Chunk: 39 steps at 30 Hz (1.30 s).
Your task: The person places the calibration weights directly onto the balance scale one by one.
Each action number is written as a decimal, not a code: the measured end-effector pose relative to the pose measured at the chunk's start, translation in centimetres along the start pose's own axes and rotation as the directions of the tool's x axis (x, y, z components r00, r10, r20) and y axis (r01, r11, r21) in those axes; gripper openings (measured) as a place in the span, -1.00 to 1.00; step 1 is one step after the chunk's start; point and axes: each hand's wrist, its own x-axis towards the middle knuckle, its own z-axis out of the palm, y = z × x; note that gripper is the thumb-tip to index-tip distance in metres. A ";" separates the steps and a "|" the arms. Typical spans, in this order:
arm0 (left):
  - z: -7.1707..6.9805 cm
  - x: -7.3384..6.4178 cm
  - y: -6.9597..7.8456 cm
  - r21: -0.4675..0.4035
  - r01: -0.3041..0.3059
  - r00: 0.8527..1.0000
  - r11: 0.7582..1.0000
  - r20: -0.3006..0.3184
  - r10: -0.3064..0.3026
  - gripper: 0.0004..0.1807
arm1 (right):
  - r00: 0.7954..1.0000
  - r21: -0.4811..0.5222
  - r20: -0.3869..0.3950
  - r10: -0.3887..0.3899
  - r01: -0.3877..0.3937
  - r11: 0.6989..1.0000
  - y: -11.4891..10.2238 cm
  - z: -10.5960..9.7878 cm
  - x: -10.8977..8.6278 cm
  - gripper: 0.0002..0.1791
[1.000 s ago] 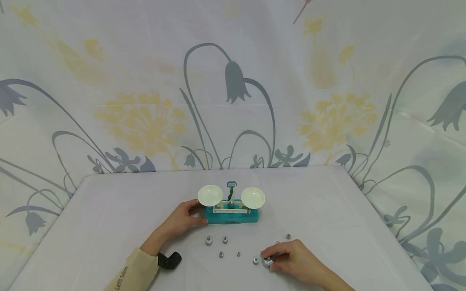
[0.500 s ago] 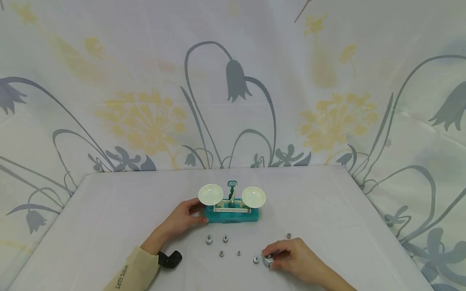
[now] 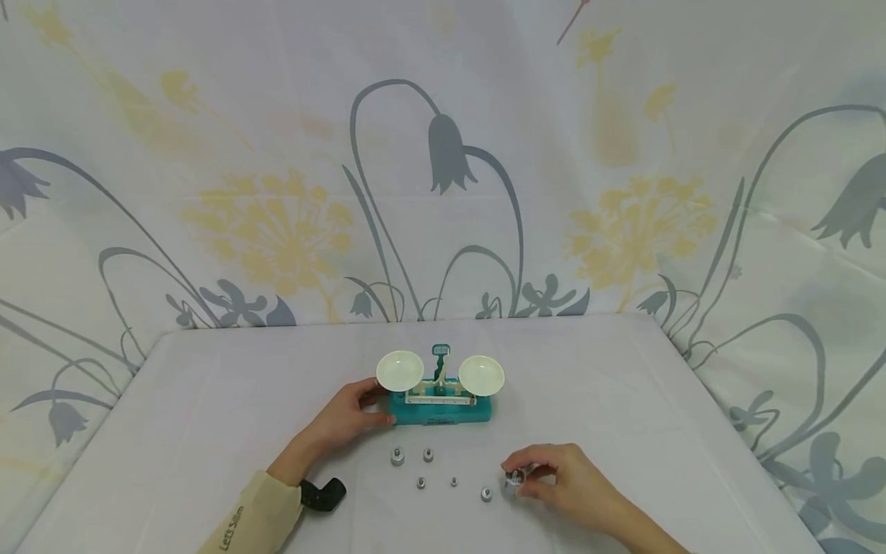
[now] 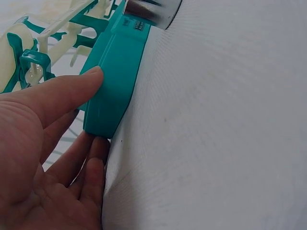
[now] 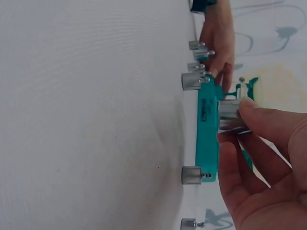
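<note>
A teal balance scale with two white pans stands toward the middle of the table. My left hand holds the left end of its base; in the left wrist view the thumb lies on the front face and the other fingers are around the end. Between thumb and fingers, my right hand pinches a large metal weight, raised off the table in front of the scale and to the right. Both pans, the left one and the right one, hold nothing.
Several smaller metal weights stand in front of the scale, among them a larger one at left and a small one nearest the right hand. A black wrist mount sits by the left sleeve. Behind the white table hangs a patterned cloth.
The right hand has lifted the large weight off the table and moved slightly away from the body. The left hand and the scale have stayed in place.
</note>
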 end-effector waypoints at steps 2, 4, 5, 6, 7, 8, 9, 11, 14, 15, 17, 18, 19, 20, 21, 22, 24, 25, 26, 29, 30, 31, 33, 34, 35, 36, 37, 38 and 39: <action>0.0 0.0 -0.1 -0.006 -0.001 1.000 1.000 0.003 0.001 -0.35 | 1.000 -0.004 -0.008 -0.004 0.004 1.000 -0.2 -0.2 0.1 -0.74; 0.0 0.0 -0.1 -0.010 -0.003 1.000 1.000 0.004 0.003 -0.34 | 1.000 -0.003 -0.012 0.000 0.000 1.000 -0.3 -0.4 0.1 -0.73; 0.0 0.0 -0.2 -0.010 -0.004 1.000 1.000 0.004 0.004 -0.35 | 1.000 -0.002 -0.014 0.000 0.000 1.000 -0.4 -0.5 0.1 -0.73; 0.0 0.0 -0.2 -0.011 -0.004 1.000 1.000 0.003 0.004 -0.35 | 1.000 -0.003 -0.018 -0.001 0.001 1.000 -0.5 -0.6 0.2 -0.73; 0.0 0.0 -0.3 -0.012 -0.006 1.000 1.000 0.003 0.006 -0.35 | 1.000 -0.006 -0.023 -0.002 0.002 1.000 -0.6 -0.7 0.2 -0.72; 0.0 0.0 -0.2 -0.012 -0.006 1.000 1.000 0.002 0.006 -0.35 | 1.000 -0.007 -0.029 -0.005 0.004 1.000 -0.6 -0.9 0.3 -0.72; 0.0 0.0 -0.2 -0.011 -0.005 1.000 1.000 0.000 0.005 -0.34 | 0.999 -0.009 -0.037 -0.007 0.007 1.000 -0.7 -1.0 0.3 -0.72; 0.0 0.0 -0.2 -0.009 -0.006 1.000 1.000 -0.003 0.006 -0.34 | 0.999 -0.018 -0.053 -0.014 0.013 1.000 -0.8 -1.2 0.4 -0.72; 0.1 0.0 -0.1 -0.007 -0.003 1.000 1.000 -0.007 0.003 -0.33 | 0.997 -0.044 -0.077 -0.029 0.025 0.999 -1.1 -1.6 0.6 -0.72; 0.1 0.0 -0.1 -0.006 -0.004 1.000 1.000 -0.009 0.004 -0.33 | 0.996 -0.053 -0.083 -0.031 0.027 0.998 -1.1 -1.7 0.7 -0.72; 0.1 0.0 -0.1 -0.007 -0.007 1.000 1.000 -0.008 0.006 -0.33 | 0.995 -0.072 -0.092 -0.035 0.029 0.997 -1.3 -2.0 0.8 -0.71; 0.1 0.0 -0.1 -0.007 -0.006 1.000 1.000 -0.009 0.006 -0.33 | 0.995 -0.078 -0.094 -0.032 0.025 0.997 -1.4 -2.1 0.8 -0.70; 0.1 0.0 -0.2 -0.005 -0.008 1.000 1.000 -0.010 0.008 -0.33 | 0.995 -0.087 -0.095 -0.031 0.022 0.996 -1.4 -2.2 0.9 -0.70; 0.1 0.0 -0.2 -0.004 -0.007 1.000 1.000 -0.011 0.007 -0.33 | 0.995 -0.090 -0.096 -0.024 0.016 0.996 -1.5 -2.3 1.0 -0.70; 0.1 0.0 -0.2 -0.005 -0.007 1.000 1.000 -0.011 0.007 -0.33 | 0.995 -0.094 -0.098 -0.022 0.013 0.996 -1.6 -2.4 1.1 -0.70; 0.1 0.1 -0.2 -0.003 -0.007 1.000 1.000 -0.011 0.007 -0.33 | 0.995 -0.099 -0.099 -0.023 0.013 0.995 -1.7 -2.5 1.2 -0.70; 0.1 0.1 -0.3 0.004 -0.004 1.000 1.000 -0.012 0.004 -0.34 | 0.994 -0.103 -0.103 -0.026 0.016 0.995 -1.8 -2.6 1.4 -0.69; 0.1 0.1 -0.3 0.007 -0.003 1.000 1.000 -0.014 0.003 -0.34 | 0.994 -0.107 -0.107 -0.036 0.025 0.994 -1.9 -2.7 1.6 -0.70; 0.1 0.1 -0.4 0.010 -0.002 1.000 1.000 -0.014 0.002 -0.34 | 0.993 -0.110 -0.112 -0.044 0.032 0.993 -2.0 -2.8 1.7 -0.69; 0.1 0.1 -0.3 0.013 0.002 1.000 1.000 -0.015 -0.002 -0.34 | 0.990 -0.126 -0.125 -0.067 0.051 0.991 -2.2 -3.0 2.2 -0.69; 0.2 0.1 -0.3 0.013 0.004 1.000 1.000 -0.017 -0.003 -0.34 | 0.989 -0.131 -0.128 -0.070 0.053 0.990 -2.2 -3.0 2.4 -0.69; 0.2 0.1 -0.3 0.012 0.005 1.000 1.000 -0.018 -0.004 -0.33 | 0.989 -0.136 -0.130 -0.071 0.053 0.989 -2.3 -3.1 2.6 -0.70; 0.2 0.1 -0.3 0.009 0.006 1.000 1.000 -0.018 -0.006 -0.33 | 0.989 -0.140 -0.133 -0.065 0.046 0.989 -2.4 -3.3 2.9 -0.70; 0.2 0.1 -0.3 0.007 0.006 1.000 1.000 -0.018 -0.006 -0.33 | 0.989 -0.142 -0.133 -0.064 0.045 0.989 -2.4 -3.3 3.0 -0.70; 0.2 0.1 -0.3 0.007 0.006 1.000 1.000 -0.018 -0.006 -0.33 | 0.989 -0.147 -0.134 -0.065 0.045 0.988 -2.4 -3.4 3.2 -0.69; 0.2 0.1 -0.2 0.005 0.006 1.000 1.000 -0.017 -0.006 -0.33 | 0.989 -0.150 -0.136 -0.065 0.044 0.988 -2.5 -3.5 3.3 -0.69; 0.2 0.1 -0.2 0.006 0.005 1.000 1.000 -0.016 -0.005 -0.33 | 0.988 -0.154 -0.137 -0.068 0.047 0.987 -2.5 -3.6 3.5 -0.68; 0.2 0.1 -0.2 0.007 0.005 1.000 1.000 -0.016 -0.005 -0.33 | 0.988 -0.157 -0.137 -0.073 0.051 0.986 -2.5 -3.7 3.7 -0.68; 0.1 0.1 -0.2 0.006 0.004 1.000 1.000 -0.017 -0.003 -0.33 | 0.987 -0.160 -0.138 -0.079 0.057 0.985 -2.5 -3.8 3.8 -0.67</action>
